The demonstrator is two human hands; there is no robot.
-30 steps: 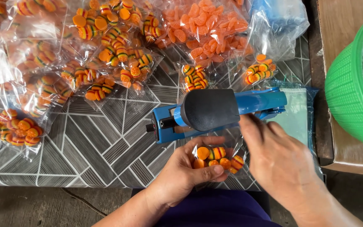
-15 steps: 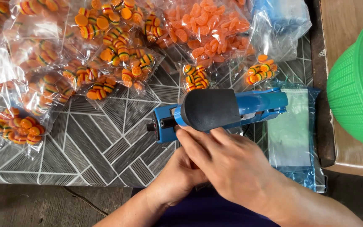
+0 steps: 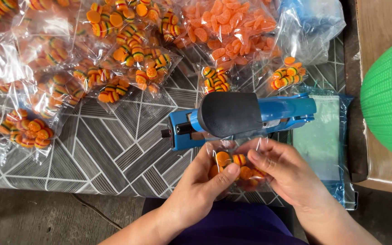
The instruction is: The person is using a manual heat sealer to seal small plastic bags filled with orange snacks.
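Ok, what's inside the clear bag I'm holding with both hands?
Inside the clear bag are small orange striped candies. The left hand and right hand cover some, so their count is unclear.

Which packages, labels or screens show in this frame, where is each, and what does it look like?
Small clear bag: held in left hand and right hand, below the blue sealer; orange striped candies.
Filled clear bags: heaped top left on the patterned cloth; same candies.
Big clear bag: top centre; plain orange pieces.
Stack of empty clear bags: right of the sealer, flat, bluish.
No labels or screens seen.
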